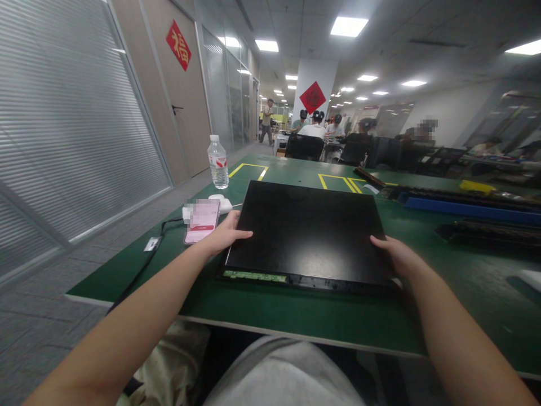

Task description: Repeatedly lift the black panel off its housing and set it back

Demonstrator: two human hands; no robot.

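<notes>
A flat black display panel (308, 231) lies before me over the green table (270, 307), with a thin green circuit board strip (255, 276) along its near edge at the left. My left hand (228, 232) grips the panel's left edge, thumb on the top face and fingers around the side. On the opposite edge, my right hand (395, 254) holds the panel the same way, its fingers mostly hidden beneath. Whether the panel rests fully on the table or is slightly raised, I cannot tell.
Left of the panel lie a phone (202, 221) and a black cable (152, 256). A water bottle (218, 162) stands behind them. Long black strips (473, 231) and a blue bar (465, 210) lie at the right. Yellow tape (333, 179) marks the far side. Several people sit beyond.
</notes>
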